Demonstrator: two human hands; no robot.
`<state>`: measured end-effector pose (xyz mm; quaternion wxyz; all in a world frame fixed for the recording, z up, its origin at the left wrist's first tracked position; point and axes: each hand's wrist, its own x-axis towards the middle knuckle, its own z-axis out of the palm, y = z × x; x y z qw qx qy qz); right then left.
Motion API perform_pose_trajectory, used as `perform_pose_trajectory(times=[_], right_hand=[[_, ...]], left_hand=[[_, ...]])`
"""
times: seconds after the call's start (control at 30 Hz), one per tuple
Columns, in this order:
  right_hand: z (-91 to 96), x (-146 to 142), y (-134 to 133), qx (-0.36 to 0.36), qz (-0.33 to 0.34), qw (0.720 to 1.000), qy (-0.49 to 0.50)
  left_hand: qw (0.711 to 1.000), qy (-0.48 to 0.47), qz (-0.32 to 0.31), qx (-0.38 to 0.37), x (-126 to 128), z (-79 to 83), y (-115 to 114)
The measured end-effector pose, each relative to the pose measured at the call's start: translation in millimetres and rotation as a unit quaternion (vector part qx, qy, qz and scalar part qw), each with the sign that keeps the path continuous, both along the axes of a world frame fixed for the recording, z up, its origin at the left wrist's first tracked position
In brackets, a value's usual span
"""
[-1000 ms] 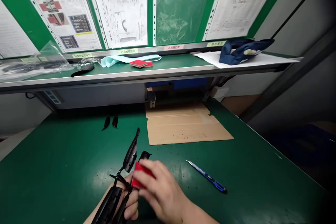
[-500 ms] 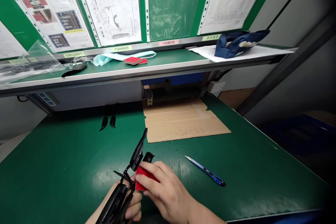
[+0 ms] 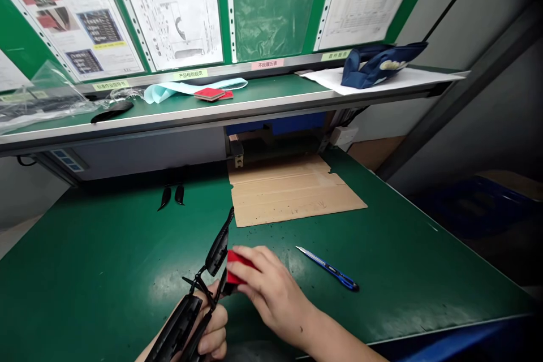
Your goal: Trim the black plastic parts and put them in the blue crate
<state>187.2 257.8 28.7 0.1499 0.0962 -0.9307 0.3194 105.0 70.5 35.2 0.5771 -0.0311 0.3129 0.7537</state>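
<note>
My left hand (image 3: 215, 331) is closed around a black plastic moulding (image 3: 180, 319), made of several long curved pieces joined by thin runners, held up over the near part of the bench. Part of that hand is hidden behind the pieces. Between the fingers and thumb of my right hand (image 3: 274, 288) is a red sanding pad (image 3: 238, 267), pressed against one of the black pieces on the right side of the moulding. A blue utility knife (image 3: 328, 269) lies to the right, its blade extended.
Flat cardboard (image 3: 292, 195) lies at the back of the green bench (image 3: 106, 254), with dark specks near it. Two small black parts (image 3: 179, 194) rest at back left. The shelf (image 3: 271, 87) above carries red pads (image 3: 210, 94), a light-blue strip (image 3: 169, 90) and a navy cloth item (image 3: 379, 68).
My right hand has moved up slightly with the red pad along the black piece. My left hand still holds the moulding. The whole view has shifted a little.
</note>
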Motion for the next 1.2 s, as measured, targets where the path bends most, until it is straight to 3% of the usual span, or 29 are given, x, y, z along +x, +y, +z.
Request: perform_pose_trajectory(times=[0.17,0.23,0.27,0.33,0.4,0.43,0.5,0.53,0.63,0.7,0.83,1.0,1.1,1.2], right_hand=[[-5.1,-5.2,10.1,-0.011,0.044,0.999,0.007],[-12.6,-9.6,18.1,-0.100,-0.036,0.994,0.002],[-16.2,-10.9,20.4,-0.175,-0.099,0.980,-0.005],[-21.0,-9.9,17.9,-0.342,-0.187,0.921,-0.026],[-21.1,-5.1,5.7,-0.472,-0.167,0.864,-0.056],[-19.6,-2.5,-2.2,-0.503,-0.124,0.852,-0.073],[-15.2,0.1,-16.0,-0.493,-0.047,0.863,-0.098],[-12.9,-0.4,-20.1,-0.469,-0.043,0.876,-0.100],[-6.6,-6.1,-19.3,-0.420,-0.151,0.891,-0.084],[-2.3,-8.3,-13.9,-0.412,-0.175,0.890,-0.082],[2.8,-7.4,-6.6,-0.332,-0.057,0.938,-0.078],[-8.2,-12.6,3.3,-0.312,-0.196,0.929,0.018],[-13.4,-13.0,1.3,-0.297,-0.140,0.944,0.029],[-10.5,-10.0,-3.2,-0.342,-0.085,0.936,-0.001]], left_hand=[[1.000,0.013,-0.010,-0.006,-0.6,-1.9,0.9],[0.999,0.014,-0.028,-0.021,-3.6,-4.8,3.0],[0.999,0.011,-0.040,-0.025,-5.7,-7.8,4.4],[0.999,0.009,-0.044,-0.030,-10.1,-16.5,7.2],[0.998,0.014,-0.047,-0.026,-13.4,-26.6,9.5],[0.998,0.018,-0.050,-0.027,-14.2,-30.8,10.4],[0.997,0.022,-0.066,-0.027,-14.1,-35.8,11.9],[0.997,0.025,-0.071,-0.025,-13.5,-36.5,12.5],[0.996,0.036,-0.075,-0.021,-11.8,-35.0,13.8],[0.996,0.034,-0.081,-0.018,-12.0,-34.9,14.2],[0.996,0.034,-0.081,-0.009,-15.1,-39.0,14.4],[0.996,0.046,-0.081,0.005,-18.1,-38.3,13.8],[0.994,0.054,-0.093,0.010,-17.8,-38.4,13.4],[0.993,0.073,-0.091,0.003,-16.8,-39.7,13.2]])
